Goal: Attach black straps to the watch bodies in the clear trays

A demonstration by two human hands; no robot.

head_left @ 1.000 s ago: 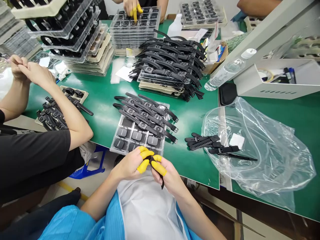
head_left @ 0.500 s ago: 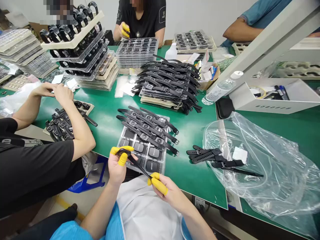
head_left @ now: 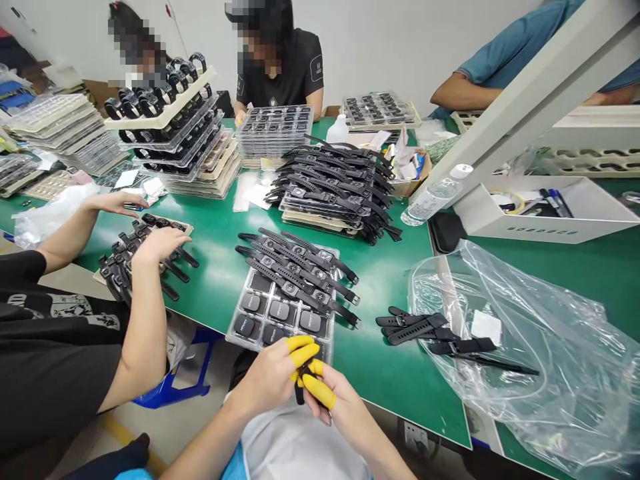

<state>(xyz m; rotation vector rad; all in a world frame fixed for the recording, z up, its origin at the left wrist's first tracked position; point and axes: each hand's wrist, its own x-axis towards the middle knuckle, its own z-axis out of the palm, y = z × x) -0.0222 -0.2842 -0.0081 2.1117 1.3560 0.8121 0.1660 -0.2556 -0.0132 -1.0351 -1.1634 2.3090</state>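
Note:
My left hand [head_left: 273, 370] and my right hand [head_left: 330, 393], both with yellow finger cots, are close together in front of the tray. Their fingertips pinch a black smartwatch [head_left: 300, 395] with a strap, mostly hidden between the fingers; a short dark end hangs below. Just beyond lies a clear tray [head_left: 231, 332] with square black watch heads [head_left: 282, 310] in its compartments. Several finished-looking watches with straps [head_left: 295, 269] lie slantwise across its far half. To the right, loose black straps [head_left: 417, 327] lie on the green table [head_left: 370, 370], partly on a clear plastic bag [head_left: 530, 340].
Behind the tray rises a stack of strapped watches [head_left: 335, 183]. A bottle [head_left: 433, 197] and a white box of pens [head_left: 545, 210] stand at the right by a slanting post [head_left: 500, 113]. At the left, a co-worker's arm [head_left: 145, 313] reaches over more watches.
My left hand has moved right to meet my right hand, and the strap stretched between them is now mostly covered. The co-worker's hands at left have moved apart. The view has tilted up slightly.

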